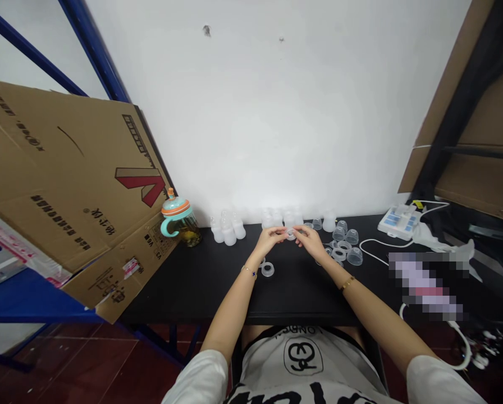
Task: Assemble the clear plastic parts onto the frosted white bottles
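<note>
My left hand and my right hand meet above the black table. Between their fingertips is a small translucent ring-shaped piece, pinched from both sides. A similar clear collar ring lies near my left wrist. Just behind my hands, several white translucent bottles stand by the wall, partly hidden. To the right of my right hand sit clear dome caps and more collar rings. Another group of small bottles with clear tops stands off to the left.
A teal-lidded glass jug holding dark liquid stands at the table's left end, beside a large cardboard sheet. On the right are a white power strip, its cable, crumpled plastic and a blurred-out item. The white wall borders the table.
</note>
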The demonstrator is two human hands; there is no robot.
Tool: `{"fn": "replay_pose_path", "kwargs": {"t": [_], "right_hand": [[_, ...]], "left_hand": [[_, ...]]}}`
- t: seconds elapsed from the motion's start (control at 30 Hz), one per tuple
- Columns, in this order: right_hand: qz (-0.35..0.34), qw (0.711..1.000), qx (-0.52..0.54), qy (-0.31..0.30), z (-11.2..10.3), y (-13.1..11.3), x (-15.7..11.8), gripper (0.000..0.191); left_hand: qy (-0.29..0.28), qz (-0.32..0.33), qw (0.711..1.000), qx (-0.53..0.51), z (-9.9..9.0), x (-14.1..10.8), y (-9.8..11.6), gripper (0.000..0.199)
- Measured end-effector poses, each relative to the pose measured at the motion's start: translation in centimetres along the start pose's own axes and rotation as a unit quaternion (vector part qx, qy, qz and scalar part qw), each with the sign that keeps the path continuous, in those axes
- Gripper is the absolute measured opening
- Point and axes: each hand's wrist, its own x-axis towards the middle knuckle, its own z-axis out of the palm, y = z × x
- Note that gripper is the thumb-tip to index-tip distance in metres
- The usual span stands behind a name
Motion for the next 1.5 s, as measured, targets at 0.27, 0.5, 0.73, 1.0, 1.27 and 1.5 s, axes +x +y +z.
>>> {"fn": "replay_pose_path", "kwargs": {"t": [0.27, 0.5, 0.73, 1.0, 1.27, 1.5], "right_hand": [[-0.001, 1.0, -0.003, 0.002, 0.02, 0.04, 0.07, 0.054], [-0.002, 1.0, -0.013, 0.007, 0.03, -0.05, 0.06, 0.053], [-0.009, 1.0, -0.019, 0.011, 0.06, 0.15, 0.06, 0.053], [-0.025, 0.999, -0.03, 0.014, 0.03, 0.29, 0.1, 0.05], [-0.037, 0.998, -0.047, 0.022, -0.05, 0.25, 0.01, 0.053], [-0.033, 0.998, -0.052, 0.02, -0.12, 0.0, -0.04, 0.057]], "left_hand": [[0.005, -0.002, 1.0, 0.017, -0.18, 0.19, -0.35, 0.049], [0.009, -0.007, 1.0, 0.024, -0.21, 0.18, -0.42, 0.05], [0.004, -0.003, 1.0, 0.024, -0.2, 0.03, -0.21, 0.051], [0.004, -0.002, 1.0, 0.024, -0.22, -0.03, -0.2, 0.05], [-0.004, -0.002, 0.999, 0.037, -0.31, -0.04, -0.32, 0.049], [-0.01, -0.001, 0.999, 0.039, -0.34, 0.03, -0.58, 0.05]]}}
